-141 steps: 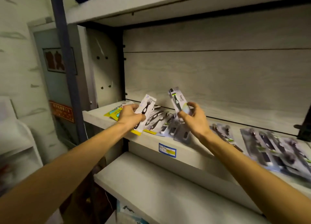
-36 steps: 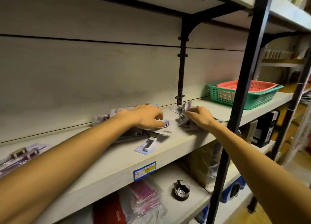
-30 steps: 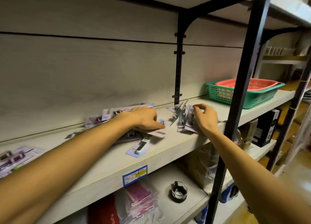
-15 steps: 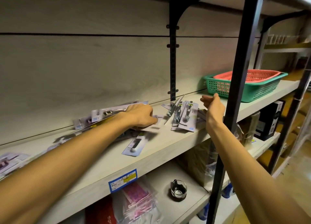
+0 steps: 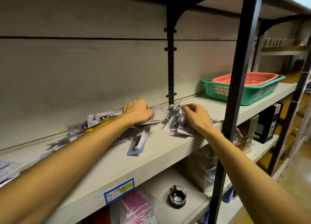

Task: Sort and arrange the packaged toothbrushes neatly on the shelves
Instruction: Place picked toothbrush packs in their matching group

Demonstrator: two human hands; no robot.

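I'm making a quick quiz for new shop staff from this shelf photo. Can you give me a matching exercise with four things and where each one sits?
Things:
1. red basket
2. glass cup
3. left hand
4. black box

Places:
A. on the lower shelf, under the packets
B. nested inside the green basket
C. on toothbrush packets near the back wall
D. on the lower shelf, right of the black post

Pairs: 1-B, 2-A, 3-C, 4-D
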